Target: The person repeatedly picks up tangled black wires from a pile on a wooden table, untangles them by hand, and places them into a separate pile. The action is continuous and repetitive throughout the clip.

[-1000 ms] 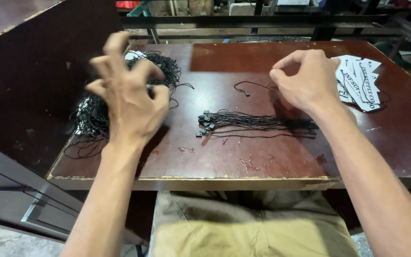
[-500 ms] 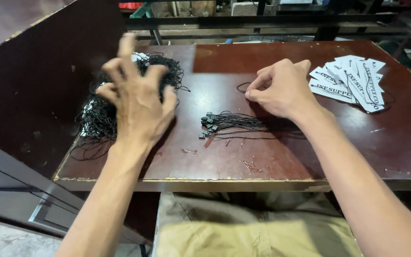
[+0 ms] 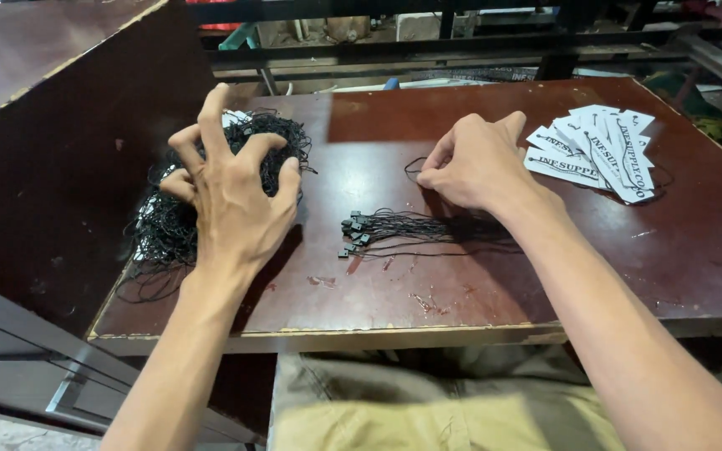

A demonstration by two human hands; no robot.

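My left hand had dropped onto the cord heap far left, fingers spread, clawing it. Right hand had moved left, pinching one cord above the bundle mid-worktop.

I see table ahead. Tangled cord pile at 10 o'clock, my left hand over it. Straight cord bundle at 12, centre. My right hand just behind bundle. Card tags at 2 o'clock, beside right hand.
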